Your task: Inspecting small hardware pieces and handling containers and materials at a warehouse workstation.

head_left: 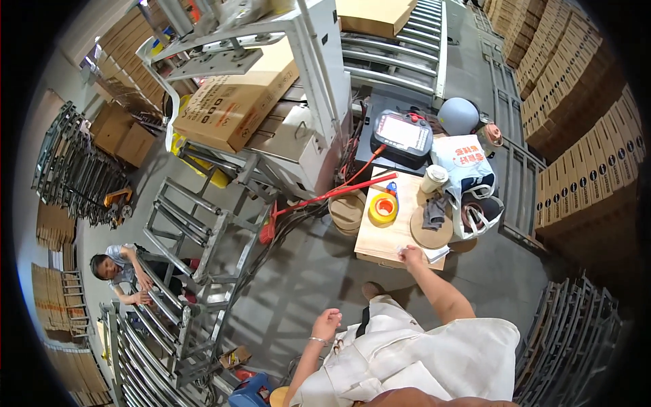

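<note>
White paper-like sheet: laid at the near edge of the pale wooden tabletop, beside the brown round board.
Right hand: fingers nearly closed beside the sheet; whether anything is gripped cannot be told.
Left hand: loosely curled, apparently empty.
Handling: probably best pinched lightly, the board left undisturbed.

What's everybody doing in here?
The person's right hand is at the near edge of a wooden table, beside some white paper; I can't tell whether it grips anything. Their left hand is off the table, with nothing visible in it. On the table are a yellow tape roll, a white cup and a grey cloth on a round brown board. Off to the left, another person has both hands at a frame of metal rollers.
</note>
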### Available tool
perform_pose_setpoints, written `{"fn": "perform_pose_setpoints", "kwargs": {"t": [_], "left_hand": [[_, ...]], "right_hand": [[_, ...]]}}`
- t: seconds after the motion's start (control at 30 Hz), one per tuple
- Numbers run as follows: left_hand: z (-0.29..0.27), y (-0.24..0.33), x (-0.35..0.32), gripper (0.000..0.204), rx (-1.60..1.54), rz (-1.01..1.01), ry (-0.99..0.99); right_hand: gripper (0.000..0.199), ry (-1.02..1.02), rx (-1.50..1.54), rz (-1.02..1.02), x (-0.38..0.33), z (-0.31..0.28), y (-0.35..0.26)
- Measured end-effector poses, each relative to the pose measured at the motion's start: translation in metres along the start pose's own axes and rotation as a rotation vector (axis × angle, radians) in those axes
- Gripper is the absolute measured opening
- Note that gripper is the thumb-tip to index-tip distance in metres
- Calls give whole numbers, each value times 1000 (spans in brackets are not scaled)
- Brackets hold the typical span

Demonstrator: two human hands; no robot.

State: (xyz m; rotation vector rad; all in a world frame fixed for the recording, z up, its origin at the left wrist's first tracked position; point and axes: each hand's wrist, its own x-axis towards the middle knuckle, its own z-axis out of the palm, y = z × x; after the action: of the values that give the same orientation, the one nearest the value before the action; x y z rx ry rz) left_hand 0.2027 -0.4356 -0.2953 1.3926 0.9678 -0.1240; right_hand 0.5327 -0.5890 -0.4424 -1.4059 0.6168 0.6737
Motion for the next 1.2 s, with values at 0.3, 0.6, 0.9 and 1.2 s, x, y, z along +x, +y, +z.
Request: {"fn": "perform_pose_setpoints", "kwargs": {"t": [0.3, 0.6, 0.9, 1.2], "left_hand": [[-1, -4, -3, 31, 114, -16, 140], [40, 4, 14, 30, 254, 65, 100], [45, 0, -19, 32, 301, 48, 231], [32, -1, -58, 34, 318, 3, 289]], "right_hand": [[33, -44, -244, -48, 72, 32, -62], [17, -791, -1012, 192, -8, 13, 94], [44, -806, -1132, -6, -8, 46, 45], [61, -526, -996, -216, 18, 90, -62]]}}
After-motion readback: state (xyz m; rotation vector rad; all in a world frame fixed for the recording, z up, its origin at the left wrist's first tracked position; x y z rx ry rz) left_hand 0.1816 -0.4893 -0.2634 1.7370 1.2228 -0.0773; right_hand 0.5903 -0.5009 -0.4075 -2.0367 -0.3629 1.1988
